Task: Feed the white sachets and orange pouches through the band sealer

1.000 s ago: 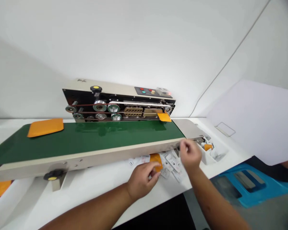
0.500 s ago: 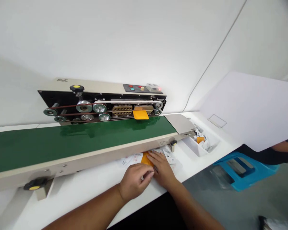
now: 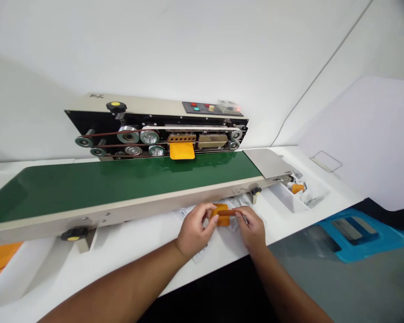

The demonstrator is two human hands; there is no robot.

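Note:
Between my two hands is a small orange pouch [image 3: 223, 220], its mouth edge facing me and looking slightly parted. Thumb and fingers of my left hand [image 3: 195, 229] pinch its left side, while my right hand [image 3: 252, 228] pinches the right side. White printed sachets [image 3: 237, 202] lie on the table behind and under the pouch, partly covered by my hands. Beyond them stands a band sealing machine [image 3: 155, 121] with a green conveyor belt [image 3: 121, 181]. Another orange pouch [image 3: 182, 151] sticks out of the sealer's bands, above the belt.
At right, a white bin [image 3: 286, 199] holds white sachets and an orange piece. A blue plastic stool [image 3: 353, 251] stands below the table's right side. Orange pouches [image 3: 2, 258] lie at the lower left. A black knob [image 3: 74, 234] juts from the conveyor's front.
The orange pouch has come up off the sachets and both my hands now grip its sides. Along the sealer, the other pouch has travelled left. The view has shifted.

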